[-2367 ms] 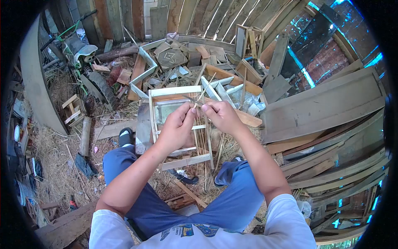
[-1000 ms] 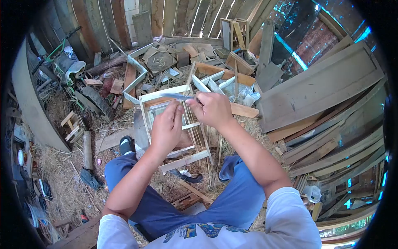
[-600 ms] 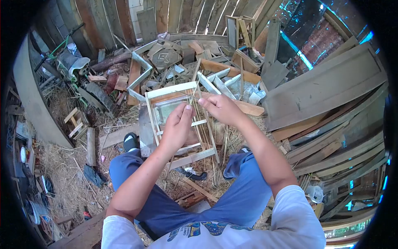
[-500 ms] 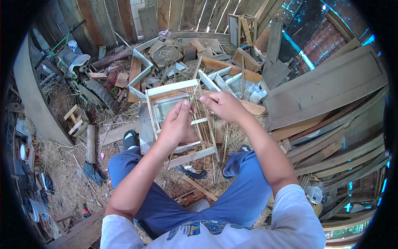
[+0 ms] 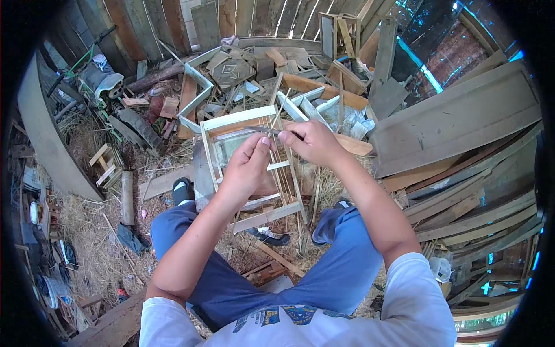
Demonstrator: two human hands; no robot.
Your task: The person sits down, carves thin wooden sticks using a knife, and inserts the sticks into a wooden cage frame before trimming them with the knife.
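Both hands meet above a small light wooden frame (image 5: 240, 121) with crossbars and several thin strips running along its right side. My right hand (image 5: 312, 141) is closed on a knife (image 5: 255, 128), its narrow blade pointing left over my left hand. My left hand (image 5: 248, 162) is closed in a pinch on a thin wooden stick (image 5: 281, 109), which slants up and right past the blade. Blade and stick cross between the hands; whether they touch is unclear. The fingertips partly hide both. The frame stands between my feet, leaning on a board.
Scrap wood (image 5: 231, 72) is heaped beyond the frame. A large panel (image 5: 457, 121) and stacked planks (image 5: 468, 214) line the right side. At left are a wheel (image 5: 144, 133), a curved board (image 5: 49, 127) and a short log (image 5: 127, 196). Straw (image 5: 87, 237) covers the ground.
The knife blade now shows side-on, pointing left above my left hand, and the stick's upper end has come into sight. Both hands stay close together in nearly the same place.
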